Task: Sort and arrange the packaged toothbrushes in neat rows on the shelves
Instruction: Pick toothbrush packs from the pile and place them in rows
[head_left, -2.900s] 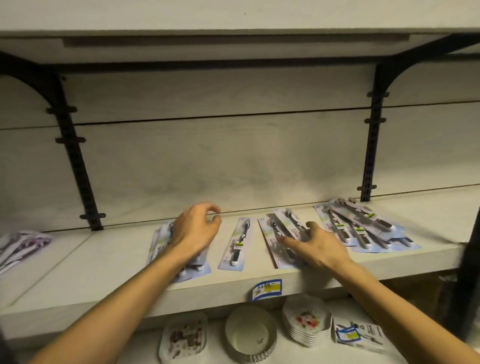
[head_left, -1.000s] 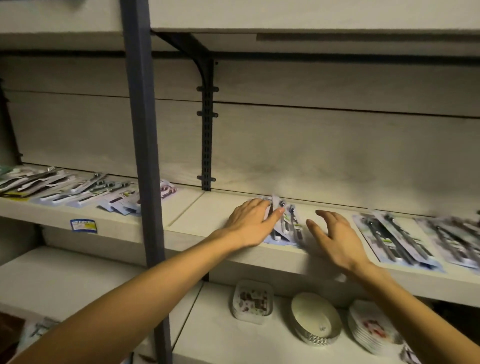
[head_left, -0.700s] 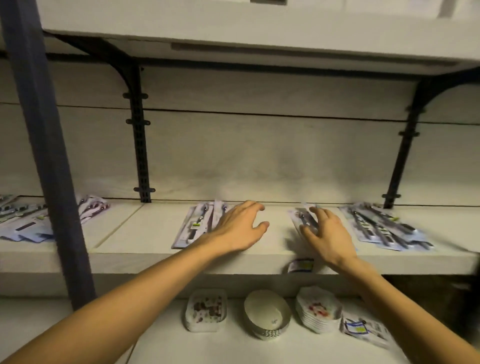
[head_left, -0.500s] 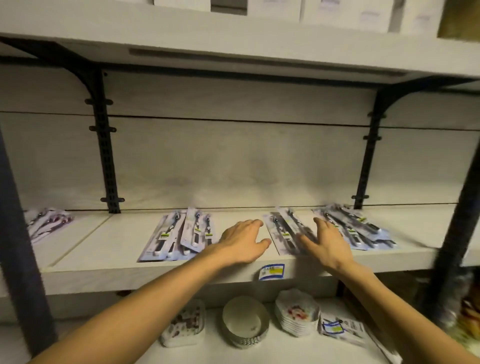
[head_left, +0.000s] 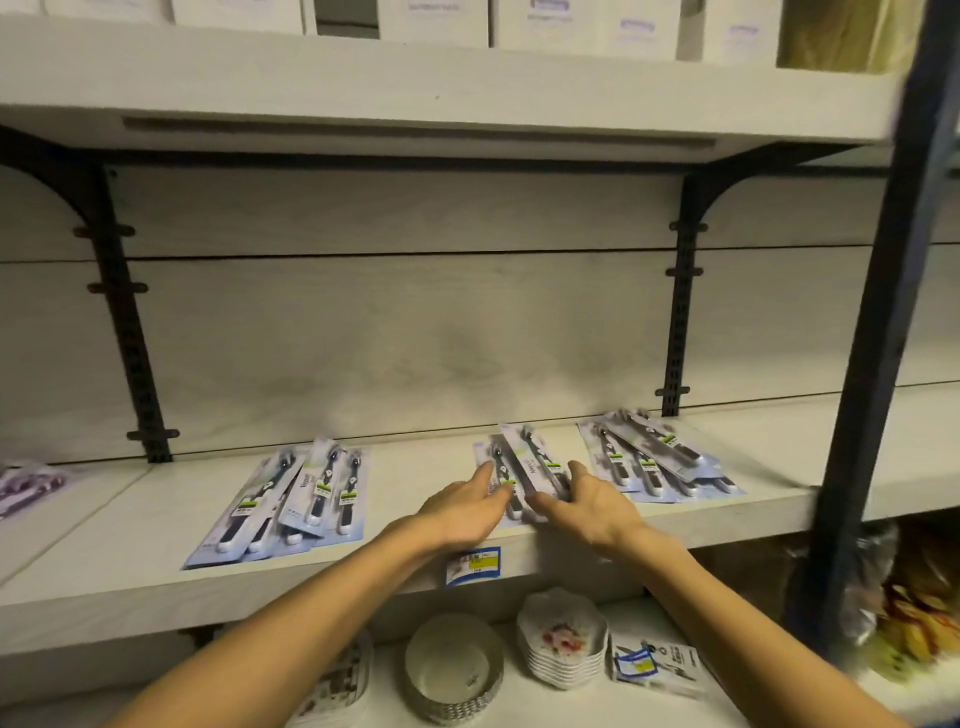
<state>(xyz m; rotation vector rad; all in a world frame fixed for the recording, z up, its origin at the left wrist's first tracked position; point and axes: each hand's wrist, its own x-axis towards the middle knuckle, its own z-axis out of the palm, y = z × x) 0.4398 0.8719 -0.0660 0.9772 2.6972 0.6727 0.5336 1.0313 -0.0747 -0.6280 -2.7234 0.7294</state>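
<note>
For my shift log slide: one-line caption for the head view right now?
Both hands, left hand and right hand, flank the middle toothbrush packs on the shelf.

Dim warm light, shadowed shelf recess, wide-angle bowing, motion blur at right edge

No print reads clearly; the toothbrush packs, the blue-and-yellow price tag on the shelf edge, and the upper boxes stay blurred.
</note>
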